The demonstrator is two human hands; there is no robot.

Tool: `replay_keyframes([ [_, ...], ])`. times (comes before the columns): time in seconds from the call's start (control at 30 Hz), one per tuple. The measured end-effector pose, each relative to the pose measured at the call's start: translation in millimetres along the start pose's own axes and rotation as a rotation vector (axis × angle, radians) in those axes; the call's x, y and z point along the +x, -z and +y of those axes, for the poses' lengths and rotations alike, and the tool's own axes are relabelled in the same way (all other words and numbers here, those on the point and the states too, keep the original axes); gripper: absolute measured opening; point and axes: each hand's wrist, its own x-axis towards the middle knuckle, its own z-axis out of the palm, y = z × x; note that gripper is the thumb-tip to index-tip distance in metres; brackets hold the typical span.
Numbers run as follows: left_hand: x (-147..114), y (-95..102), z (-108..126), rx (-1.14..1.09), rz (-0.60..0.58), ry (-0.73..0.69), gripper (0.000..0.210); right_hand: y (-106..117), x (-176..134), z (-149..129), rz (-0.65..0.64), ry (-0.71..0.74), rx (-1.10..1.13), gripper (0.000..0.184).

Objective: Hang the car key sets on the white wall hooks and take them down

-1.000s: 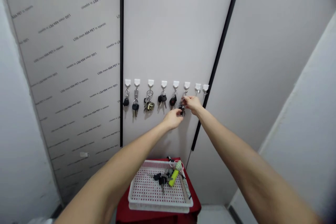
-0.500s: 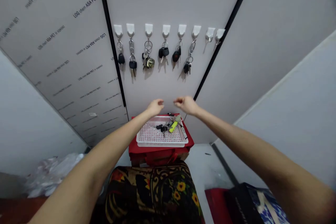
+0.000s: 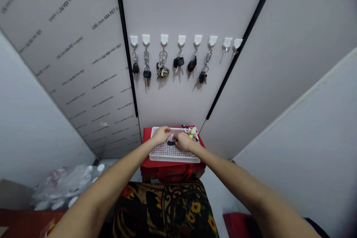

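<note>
My right hand is down in the white plastic basket, its fingers closed at a bunch of black-headed keys. My own fingers partly hide that bunch. My left hand hovers at the basket's left back side, fingers slightly bent and apart, with nothing in them. Behind my right hand, at the basket's right back corner, lie more key rings with a pale round keychain and a yellow tag, partly covered.
The basket stands on a red box. On the wall above, several white hooks carry bunches of keys; the two rightmost hooks carry none. Plastic-wrapped white items lie on the floor at left. Patterned cloth covers my lap.
Both hands have come down from above the basket's back edge into the basket area. My right hand has reached the black-headed keys. The view has shifted slightly, showing the hooks lower.
</note>
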Motion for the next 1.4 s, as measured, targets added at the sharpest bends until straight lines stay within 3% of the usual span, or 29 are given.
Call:
replay_keyframes([
  [0.13,-2.3,-1.9,-2.1,-0.108,-0.032,0.004,0.029,11.5,-1.0,5.3,0.088,-0.036,0.243,0.020],
  [0.3,-6.4,-4.0,14.7,-0.347,-0.222,-0.180,0.037,40.0,-4.0,9.8,0.189,-0.085,0.676,0.020],
  [0.4,-5.0,-2.4,29.8,-0.359,-0.193,-0.213,0.023,58.0,-7.5,14.5,0.239,-0.095,0.802,0.022],
  [0.6,3.2,16.2,76.2,-0.345,-0.242,-0.198,0.020,93.8,-20.5,30.5,0.257,0.029,0.579,0.015],
  [0.73,7.4,34.7,117.3,-0.308,-0.251,-0.231,0.024,120.0,-29.7,41.7,0.484,0.164,0.331,0.014],
  [0.83,10.9,44.5,142.8,-0.318,-0.325,-0.251,0.028,136.2,-36.3,50.0,0.568,0.241,0.273,0.013],
  [1.1,25.1,45.4,170.9,-0.232,-0.533,-0.255,0.033,148.6,-50.3,53.7,0.661,0.141,0.264,0.010],
  [1.23,31.8,41.7,172.8,-0.200,-0.455,-0.250,0.046,154.3,-51.9,53.7,0.696,0.075,0.212,0.017],
  [1.4,44.7,40.7,190.3,-0.085,-0.099,-0.478,0.041,192.0,-43.4,73.6,0.779,-0.022,0.358,0.015],
])
